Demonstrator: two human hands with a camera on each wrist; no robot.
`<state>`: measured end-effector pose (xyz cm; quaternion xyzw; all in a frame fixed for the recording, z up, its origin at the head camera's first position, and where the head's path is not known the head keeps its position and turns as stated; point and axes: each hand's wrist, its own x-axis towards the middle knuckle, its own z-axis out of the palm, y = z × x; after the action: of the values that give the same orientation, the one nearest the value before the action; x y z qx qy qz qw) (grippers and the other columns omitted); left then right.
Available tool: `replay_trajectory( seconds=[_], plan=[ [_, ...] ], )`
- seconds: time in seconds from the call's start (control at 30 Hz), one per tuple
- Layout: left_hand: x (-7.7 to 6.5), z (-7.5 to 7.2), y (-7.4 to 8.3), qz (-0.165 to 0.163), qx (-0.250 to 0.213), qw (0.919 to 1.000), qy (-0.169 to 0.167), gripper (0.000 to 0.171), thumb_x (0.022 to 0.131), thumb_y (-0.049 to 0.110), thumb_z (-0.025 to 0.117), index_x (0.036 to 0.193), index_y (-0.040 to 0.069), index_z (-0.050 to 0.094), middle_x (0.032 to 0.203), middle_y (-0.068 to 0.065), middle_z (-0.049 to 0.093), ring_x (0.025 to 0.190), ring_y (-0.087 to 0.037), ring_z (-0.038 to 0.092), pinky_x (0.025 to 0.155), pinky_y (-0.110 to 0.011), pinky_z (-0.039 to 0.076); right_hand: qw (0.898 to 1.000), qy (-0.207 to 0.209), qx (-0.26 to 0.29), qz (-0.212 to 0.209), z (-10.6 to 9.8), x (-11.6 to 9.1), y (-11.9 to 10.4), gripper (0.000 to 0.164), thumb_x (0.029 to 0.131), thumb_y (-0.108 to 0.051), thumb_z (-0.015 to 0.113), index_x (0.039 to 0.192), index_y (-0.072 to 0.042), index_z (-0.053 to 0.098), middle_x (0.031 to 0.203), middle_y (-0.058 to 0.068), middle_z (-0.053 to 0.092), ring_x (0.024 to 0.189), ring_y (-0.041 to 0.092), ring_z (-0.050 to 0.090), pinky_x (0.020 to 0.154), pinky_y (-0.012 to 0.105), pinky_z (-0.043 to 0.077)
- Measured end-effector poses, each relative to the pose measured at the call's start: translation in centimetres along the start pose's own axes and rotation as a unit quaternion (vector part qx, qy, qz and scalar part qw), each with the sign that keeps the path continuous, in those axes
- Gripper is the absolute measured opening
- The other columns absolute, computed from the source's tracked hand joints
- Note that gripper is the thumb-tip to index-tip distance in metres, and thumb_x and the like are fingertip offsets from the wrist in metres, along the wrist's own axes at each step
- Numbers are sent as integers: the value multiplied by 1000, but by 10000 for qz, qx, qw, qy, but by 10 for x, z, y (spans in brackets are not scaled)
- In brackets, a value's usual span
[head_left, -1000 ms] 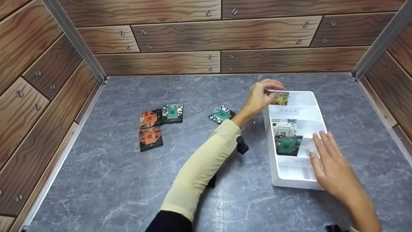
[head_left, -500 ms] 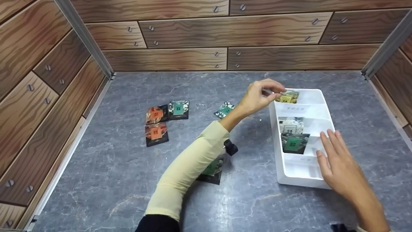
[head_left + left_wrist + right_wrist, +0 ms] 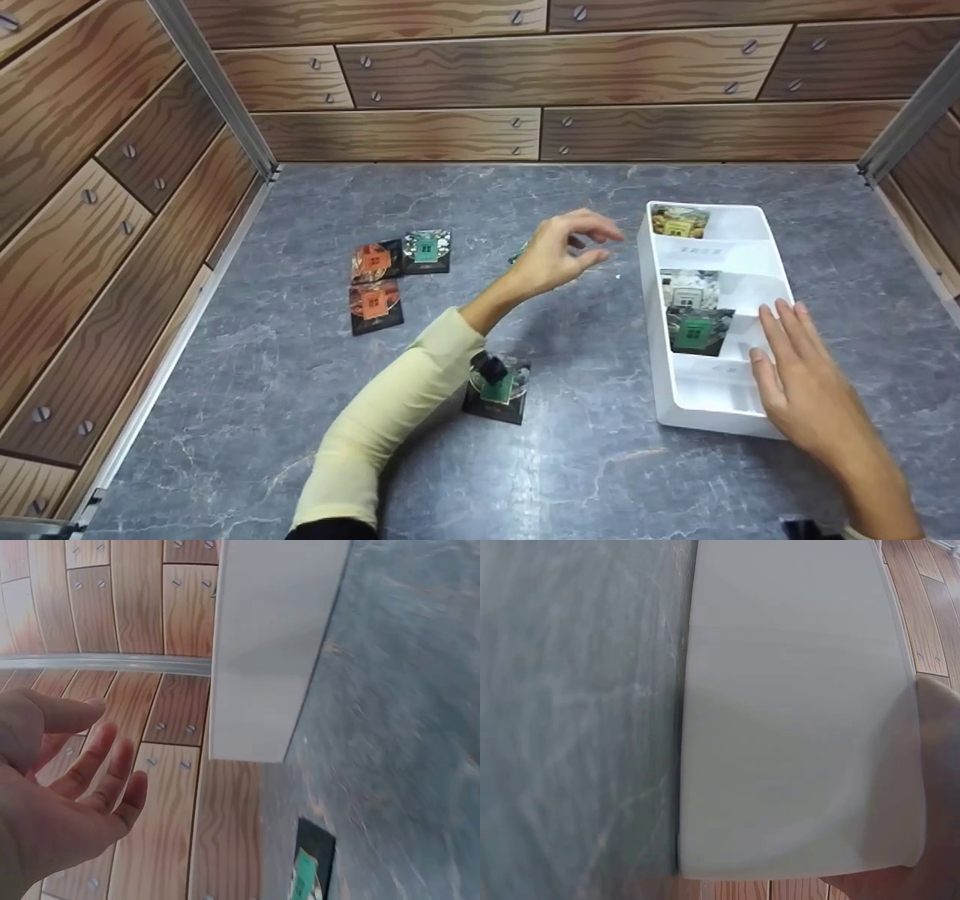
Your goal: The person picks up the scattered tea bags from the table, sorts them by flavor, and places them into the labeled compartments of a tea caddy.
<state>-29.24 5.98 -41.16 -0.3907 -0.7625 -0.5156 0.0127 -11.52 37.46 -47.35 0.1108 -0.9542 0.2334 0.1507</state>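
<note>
My left hand (image 3: 556,251) hovers above the grey tabletop, left of the white divided tray (image 3: 661,386). Its fingers are loosely bent and nothing is held, as the left wrist view also shows. In the tray's far compartment lies a yellow square sachet (image 3: 680,223). A white sachet (image 3: 690,291) and a dark green one (image 3: 697,331) share a middle compartment, the green overlapping the white. My right hand (image 3: 806,382) rests along the tray's near right side, fingers straight; in the right wrist view it touches the tray wall (image 3: 795,727).
Two orange sachets (image 3: 375,304) and a green flowered sachet (image 3: 427,251) lie together at left. Another green sachet (image 3: 517,253) is mostly hidden behind my left hand. A dark green sachet (image 3: 499,397) lies near my left forearm. Wood-patterned walls (image 3: 450,75) enclose the table.
My left hand has let go of the yellow sachet in the far compartment and moved left, away from the tray. The right hand stays on the tray's side. The head view has shifted slightly.
</note>
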Motion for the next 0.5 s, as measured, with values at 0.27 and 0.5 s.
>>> replay_trajectory(
  seconds=[0.27,0.5],
  plan=[
    [-32,-15,-4,-44,-23,10000,84,26,88,-7,74,113,2,75,113,-10,70,97,-14,63,83,-27,58,10000,-50,-54,-41,0,0,0,57,108,-19,43,157,5,29,164,30,20,156,39,6,126,49,1],
    [-57,-26,-6,-100,299,9994,105,24,90,1,76,114,5,76,112,-8,71,98,-12,64,83,-32,59,9999,-95,-99,-79,0,2,0,56,108,-18,42,157,6,29,163,32,20,155,40,5,126,48,0]
  ],
)
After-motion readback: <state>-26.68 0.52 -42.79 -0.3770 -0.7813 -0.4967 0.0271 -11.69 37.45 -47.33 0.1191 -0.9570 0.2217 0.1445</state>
